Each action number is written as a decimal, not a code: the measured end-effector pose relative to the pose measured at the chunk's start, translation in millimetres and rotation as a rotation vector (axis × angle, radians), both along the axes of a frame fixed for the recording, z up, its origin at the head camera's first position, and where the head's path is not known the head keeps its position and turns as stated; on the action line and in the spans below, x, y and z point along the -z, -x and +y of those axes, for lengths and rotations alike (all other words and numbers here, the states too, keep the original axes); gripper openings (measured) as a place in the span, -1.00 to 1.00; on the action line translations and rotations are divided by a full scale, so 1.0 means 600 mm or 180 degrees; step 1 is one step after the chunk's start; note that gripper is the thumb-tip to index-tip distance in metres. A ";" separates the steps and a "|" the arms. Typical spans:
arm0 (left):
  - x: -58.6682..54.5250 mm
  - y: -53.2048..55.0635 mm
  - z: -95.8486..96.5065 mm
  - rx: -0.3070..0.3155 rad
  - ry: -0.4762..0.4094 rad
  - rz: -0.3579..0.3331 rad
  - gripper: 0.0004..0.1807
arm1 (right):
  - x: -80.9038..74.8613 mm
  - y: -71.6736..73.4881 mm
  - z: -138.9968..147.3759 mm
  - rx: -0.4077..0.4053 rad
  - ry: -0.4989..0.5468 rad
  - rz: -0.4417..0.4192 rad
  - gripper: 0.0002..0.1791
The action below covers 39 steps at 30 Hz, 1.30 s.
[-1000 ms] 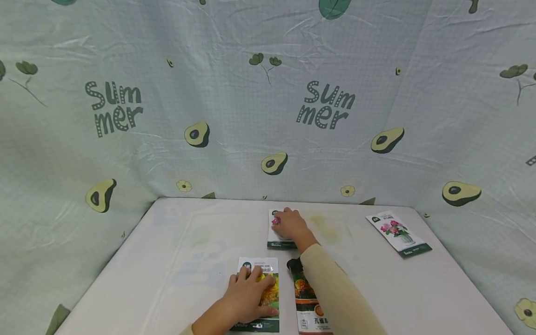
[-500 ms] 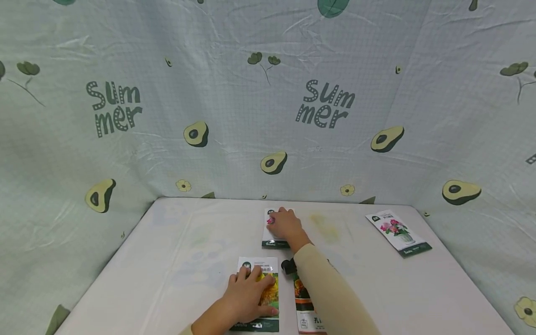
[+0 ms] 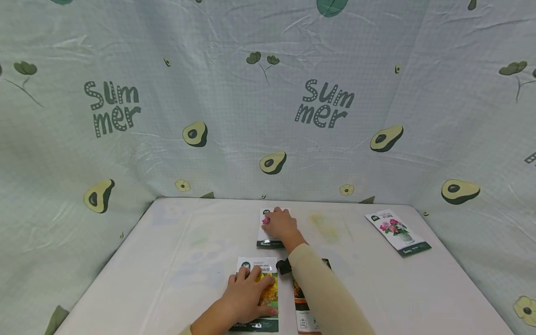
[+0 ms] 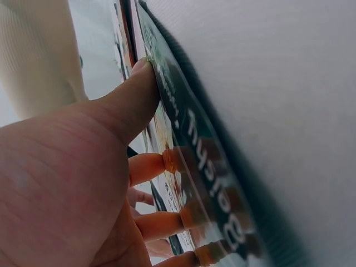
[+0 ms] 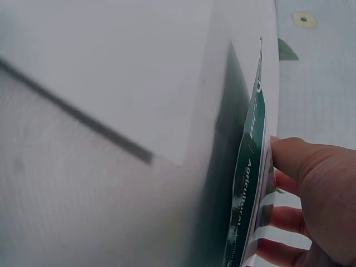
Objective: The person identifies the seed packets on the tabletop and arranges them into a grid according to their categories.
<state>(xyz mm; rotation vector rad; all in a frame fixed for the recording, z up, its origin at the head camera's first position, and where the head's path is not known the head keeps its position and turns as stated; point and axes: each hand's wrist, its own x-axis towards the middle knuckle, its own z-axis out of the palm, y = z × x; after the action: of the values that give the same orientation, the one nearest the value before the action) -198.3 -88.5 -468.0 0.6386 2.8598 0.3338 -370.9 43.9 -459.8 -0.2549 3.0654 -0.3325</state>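
My left hand (image 3: 247, 298) rests with spread fingers on a seed packet (image 3: 272, 294) printed with yellow flowers. In the left wrist view, the thumb and fingertips press on that packet's glossy face (image 4: 192, 133). Farther back, my right hand (image 3: 281, 228) lies over a white packet with pink flowers and a green lower band (image 3: 268, 244). Its fingertips touch the packet's upper face in the right wrist view, where the green band (image 5: 249, 161) stands edge-on; much of the packet is hidden by the hand. A dark packet with orange flowers (image 3: 304, 321) lies partly under the right sleeve.
Another packet with pink flowers in a vase (image 3: 398, 232) lies tilted at the table's right. A small black object (image 3: 284, 266) shows beside the right sleeve (image 3: 328, 288). Patterned sheeting (image 3: 226, 102) stands behind the white table (image 3: 167, 260).
My right hand has slid the pink-flower packet leftward along the table. The right sleeve has shifted left with it, over the dark packet. My left hand has stayed in place.
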 end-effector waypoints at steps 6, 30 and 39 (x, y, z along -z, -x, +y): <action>-0.001 0.000 -0.001 0.0037 -0.0013 0.0009 -0.28 | 0.005 0.003 -0.010 0.0021 -0.0021 -0.0015 -0.47; 0.005 0.003 -0.004 0.0099 0.0038 0.0004 -0.27 | 0.004 -0.003 -0.041 0.0046 0.0018 0.0007 -0.45; 0.007 0.003 -0.003 0.0116 0.0020 0.0025 -0.27 | 0.006 -0.001 -0.052 0.0122 -0.0034 0.0009 -0.44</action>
<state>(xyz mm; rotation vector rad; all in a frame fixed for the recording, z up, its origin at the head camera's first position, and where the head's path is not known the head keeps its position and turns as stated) -200.0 -90.3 -472.2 0.6914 2.8517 0.3174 -370.1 12.6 -463.4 -0.1964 3.0773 -0.3178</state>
